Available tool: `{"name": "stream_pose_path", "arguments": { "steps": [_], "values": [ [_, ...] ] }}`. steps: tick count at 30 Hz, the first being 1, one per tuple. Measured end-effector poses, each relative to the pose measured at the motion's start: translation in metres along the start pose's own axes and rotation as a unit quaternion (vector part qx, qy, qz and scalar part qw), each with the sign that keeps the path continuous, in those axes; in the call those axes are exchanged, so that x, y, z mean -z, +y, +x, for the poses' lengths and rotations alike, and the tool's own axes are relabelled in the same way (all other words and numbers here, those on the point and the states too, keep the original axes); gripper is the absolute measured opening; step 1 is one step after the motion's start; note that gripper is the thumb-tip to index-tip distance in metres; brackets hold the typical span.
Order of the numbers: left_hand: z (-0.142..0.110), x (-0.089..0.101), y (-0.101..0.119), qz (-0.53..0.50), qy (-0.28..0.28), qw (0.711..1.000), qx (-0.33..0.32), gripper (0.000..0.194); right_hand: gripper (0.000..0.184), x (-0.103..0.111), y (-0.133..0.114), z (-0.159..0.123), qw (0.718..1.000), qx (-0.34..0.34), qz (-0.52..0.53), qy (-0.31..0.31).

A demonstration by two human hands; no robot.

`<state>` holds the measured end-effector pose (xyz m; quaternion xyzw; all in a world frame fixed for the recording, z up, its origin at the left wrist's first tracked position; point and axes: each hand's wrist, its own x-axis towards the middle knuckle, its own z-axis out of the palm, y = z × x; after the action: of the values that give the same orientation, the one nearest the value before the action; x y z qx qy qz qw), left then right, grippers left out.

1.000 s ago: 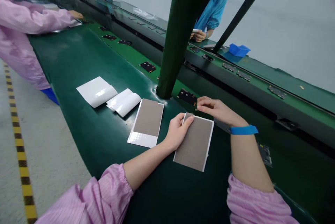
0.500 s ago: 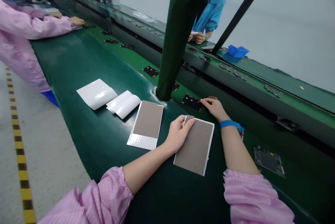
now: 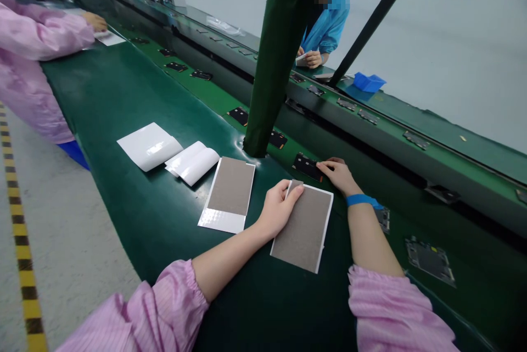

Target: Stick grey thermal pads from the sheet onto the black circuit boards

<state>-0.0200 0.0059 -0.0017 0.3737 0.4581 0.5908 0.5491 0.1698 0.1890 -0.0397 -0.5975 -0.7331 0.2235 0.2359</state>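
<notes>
At twelve o'clock from your grey sheet: one black plate; your right hand, fingertips close together at its end, grip not discernible. Your left hand pinches the sheet near its top-left corner. Obstruction, eleven: green post. Ten: second sheet, then white papers. Three, past your forearm: grey frame. Green tabletop: edge, nine; room beyond the papers, ten.

A green post is obstructing the way left of the right fingers. Beyond the white sheets, counter is lying open.
</notes>
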Motion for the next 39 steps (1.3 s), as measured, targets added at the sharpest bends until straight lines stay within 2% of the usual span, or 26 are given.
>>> {"name": "stream_pose_path", "arguments": {
  "steps": [5,11,14,18,21,24,26,27,29,31,33,35,39],
  "values": [
    [0.001,0.002,-0.006,0.017,0.003,1.0,-0.017,0.03,0.052,0.009,0.002,-0.009,0.999,-0.026,-0.01,0.029],
    [0.003,0.002,-0.009,0.016,-0.002,1.0,-0.012,0.033,0.05,0.033,-0.003,-0.034,1.0,0.009,0.008,-0.004],
    [0.002,0.002,-0.009,0.021,0.0,1.0,-0.011,0.033,0.052,0.038,-0.007,-0.043,1.0,0.005,0.007,0.003],
    [0.001,0.003,-0.008,0.027,-0.004,1.0,-0.011,0.033,0.056,0.049,-0.018,-0.046,0.995,-0.017,0.093,-0.023],
    [0.001,0.003,-0.009,0.04,-0.006,0.999,-0.02,0.032,0.052,0.068,-0.03,-0.05,0.987,-0.012,0.158,-0.026],
    [0.001,0.002,-0.01,0.06,-0.007,0.998,-0.033,0.031,0.039,0.088,-0.046,-0.057,0.997,-0.029,0.072,0.02],
    [0.001,0.002,-0.01,0.07,-0.014,0.997,-0.038,0.03,0.033,0.094,-0.063,-0.063,0.998,-0.054,0.002,0.024],
    [0.001,0.002,-0.01,0.074,-0.017,0.996,-0.039,0.03,0.031,0.094,-0.072,-0.066,0.998,-0.057,-0.015,0.011],
    [0.0,0.002,-0.008,0.078,-0.019,0.996,-0.039,0.03,0.029,0.088,-0.093,-0.072,0.998,-0.026,-0.008,-0.055],
    [0.0,0.002,-0.006,0.079,-0.019,0.996,-0.039,0.029,0.03,0.079,-0.114,-0.078,0.988,0.041,0.023,-0.147],
    [0.0,0.002,-0.004,0.075,-0.018,0.996,-0.04,0.029,0.031,0.072,-0.129,-0.082,0.971,0.101,0.042,-0.214],
    [0.0,0.003,-0.004,0.07,-0.017,0.997,-0.041,0.03,0.031,0.068,-0.136,-0.084,0.961,0.135,0.041,-0.239],
    [0.001,0.002,-0.005,0.062,-0.013,0.997,-0.054,0.03,0.03,0.065,-0.135,-0.082,0.956,0.164,0.037,-0.242]
  ]
}}
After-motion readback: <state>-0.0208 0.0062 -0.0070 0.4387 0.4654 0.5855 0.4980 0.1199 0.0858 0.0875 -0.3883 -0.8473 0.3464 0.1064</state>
